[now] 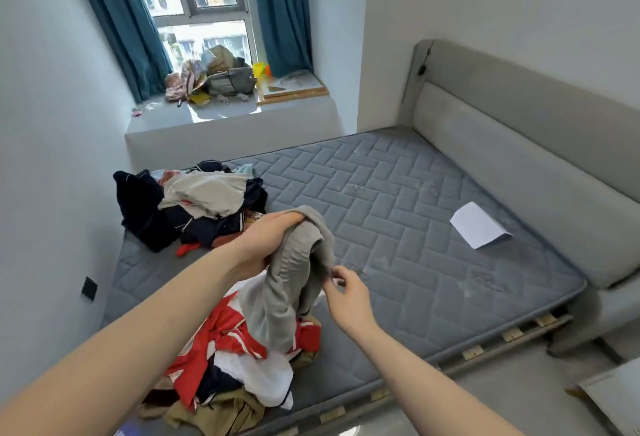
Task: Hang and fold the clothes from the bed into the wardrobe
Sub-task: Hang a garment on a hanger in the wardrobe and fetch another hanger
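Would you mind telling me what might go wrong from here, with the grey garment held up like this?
1. The left hand grips the grey garment bunched, while the right hand only pinches an edge, so it may slip.
2. Its lower end hangs onto the red and white clothes below, so lifting may drag them off the mattress edge.
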`<state>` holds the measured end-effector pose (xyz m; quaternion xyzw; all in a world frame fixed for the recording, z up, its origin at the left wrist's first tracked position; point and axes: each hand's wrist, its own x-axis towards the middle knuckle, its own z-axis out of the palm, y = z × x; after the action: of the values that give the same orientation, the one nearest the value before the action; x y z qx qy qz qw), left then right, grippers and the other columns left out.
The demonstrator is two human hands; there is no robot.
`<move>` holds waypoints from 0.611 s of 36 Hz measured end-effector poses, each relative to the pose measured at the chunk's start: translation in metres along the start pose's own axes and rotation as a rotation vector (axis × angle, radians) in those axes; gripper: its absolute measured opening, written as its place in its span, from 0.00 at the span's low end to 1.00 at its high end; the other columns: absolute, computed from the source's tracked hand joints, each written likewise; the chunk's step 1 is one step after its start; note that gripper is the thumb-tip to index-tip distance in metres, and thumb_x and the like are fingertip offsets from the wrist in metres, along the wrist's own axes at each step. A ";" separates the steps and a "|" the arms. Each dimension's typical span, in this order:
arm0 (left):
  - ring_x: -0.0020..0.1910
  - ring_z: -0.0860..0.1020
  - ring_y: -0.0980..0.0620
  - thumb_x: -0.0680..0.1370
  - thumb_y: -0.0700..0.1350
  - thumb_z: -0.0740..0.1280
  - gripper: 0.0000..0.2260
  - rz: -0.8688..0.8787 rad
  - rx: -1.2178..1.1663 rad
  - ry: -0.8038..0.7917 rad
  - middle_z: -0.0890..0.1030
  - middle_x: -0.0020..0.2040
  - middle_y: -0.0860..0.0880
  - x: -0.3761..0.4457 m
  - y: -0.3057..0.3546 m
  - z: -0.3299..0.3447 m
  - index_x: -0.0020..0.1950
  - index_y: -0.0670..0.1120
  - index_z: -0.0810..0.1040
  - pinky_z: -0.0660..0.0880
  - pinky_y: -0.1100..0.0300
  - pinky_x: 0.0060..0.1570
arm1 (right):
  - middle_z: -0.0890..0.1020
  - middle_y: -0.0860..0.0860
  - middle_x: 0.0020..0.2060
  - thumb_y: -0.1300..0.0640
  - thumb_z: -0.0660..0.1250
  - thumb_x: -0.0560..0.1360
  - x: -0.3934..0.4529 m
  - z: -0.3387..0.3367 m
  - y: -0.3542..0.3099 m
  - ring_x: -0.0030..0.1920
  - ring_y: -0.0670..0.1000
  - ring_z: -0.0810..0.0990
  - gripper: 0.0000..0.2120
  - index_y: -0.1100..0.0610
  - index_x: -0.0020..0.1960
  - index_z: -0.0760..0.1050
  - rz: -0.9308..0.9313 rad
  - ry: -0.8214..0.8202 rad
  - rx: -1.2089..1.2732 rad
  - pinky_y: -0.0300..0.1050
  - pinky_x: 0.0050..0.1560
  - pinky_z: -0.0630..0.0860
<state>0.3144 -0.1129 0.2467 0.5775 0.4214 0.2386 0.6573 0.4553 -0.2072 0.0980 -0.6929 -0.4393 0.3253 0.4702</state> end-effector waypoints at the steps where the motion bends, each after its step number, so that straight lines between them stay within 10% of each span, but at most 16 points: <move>1: 0.52 0.83 0.49 0.85 0.43 0.59 0.14 0.008 -0.019 0.025 0.85 0.53 0.43 0.002 0.000 -0.015 0.55 0.42 0.84 0.78 0.54 0.58 | 0.78 0.46 0.54 0.48 0.68 0.78 0.005 0.008 -0.004 0.57 0.47 0.77 0.08 0.47 0.56 0.78 -0.017 -0.006 -0.009 0.44 0.55 0.74; 9: 0.50 0.85 0.55 0.85 0.43 0.59 0.19 0.016 -0.037 0.111 0.87 0.51 0.50 0.030 -0.014 -0.145 0.46 0.53 0.89 0.80 0.64 0.45 | 0.71 0.44 0.59 0.37 0.72 0.65 0.040 0.104 -0.024 0.61 0.45 0.70 0.34 0.48 0.67 0.70 -0.106 -0.245 -0.237 0.43 0.62 0.71; 17: 0.51 0.85 0.50 0.84 0.42 0.61 0.14 -0.036 -0.131 0.353 0.87 0.52 0.47 0.092 -0.040 -0.295 0.51 0.49 0.87 0.80 0.58 0.49 | 0.76 0.44 0.58 0.51 0.75 0.73 0.091 0.198 -0.003 0.58 0.45 0.77 0.22 0.50 0.65 0.73 0.215 -0.294 -0.202 0.32 0.54 0.71; 22: 0.50 0.84 0.53 0.83 0.42 0.62 0.10 -0.028 -0.122 0.441 0.86 0.53 0.47 0.143 -0.040 -0.375 0.54 0.48 0.84 0.80 0.58 0.51 | 0.74 0.48 0.63 0.51 0.72 0.73 0.114 0.216 0.016 0.57 0.46 0.76 0.24 0.48 0.67 0.71 0.363 -0.311 -0.295 0.44 0.61 0.74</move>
<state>0.0718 0.2019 0.1769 0.4646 0.5478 0.3749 0.5860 0.3192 -0.0268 0.0037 -0.7631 -0.4174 0.4392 0.2250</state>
